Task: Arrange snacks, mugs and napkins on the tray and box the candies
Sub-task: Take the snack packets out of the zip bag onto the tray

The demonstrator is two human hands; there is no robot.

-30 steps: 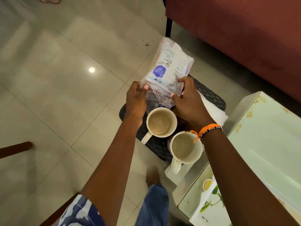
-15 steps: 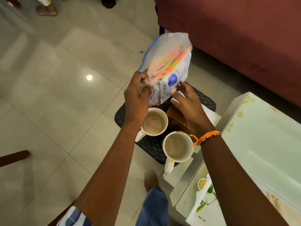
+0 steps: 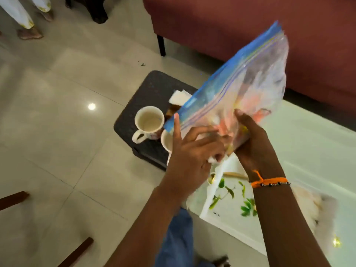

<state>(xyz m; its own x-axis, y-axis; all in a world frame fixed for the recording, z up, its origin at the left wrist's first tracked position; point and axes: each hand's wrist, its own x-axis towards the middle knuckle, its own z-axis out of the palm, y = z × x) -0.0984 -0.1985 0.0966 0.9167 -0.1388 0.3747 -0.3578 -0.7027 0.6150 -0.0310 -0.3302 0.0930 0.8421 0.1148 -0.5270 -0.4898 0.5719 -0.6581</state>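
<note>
A clear zip bag [image 3: 250, 89] with a blue seal strip is held up, tilted, above the dark tray [image 3: 152, 87]. Its lower end is gripped by the right hand [image 3: 254, 143], thumb on the near face, fingers hidden behind. The left hand [image 3: 192, 151] is pressed against the bag's lower corner, index finger straight along the seal, other fingers curled. One mug [image 3: 148, 121] is seen on the tray, a second partly hidden behind the left hand.

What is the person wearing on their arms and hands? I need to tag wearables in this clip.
Both forearms are bare. The right hand has an orange thread band with small dark and pale beads at the wrist. The left hand shows no ring, watch or glove.
</note>
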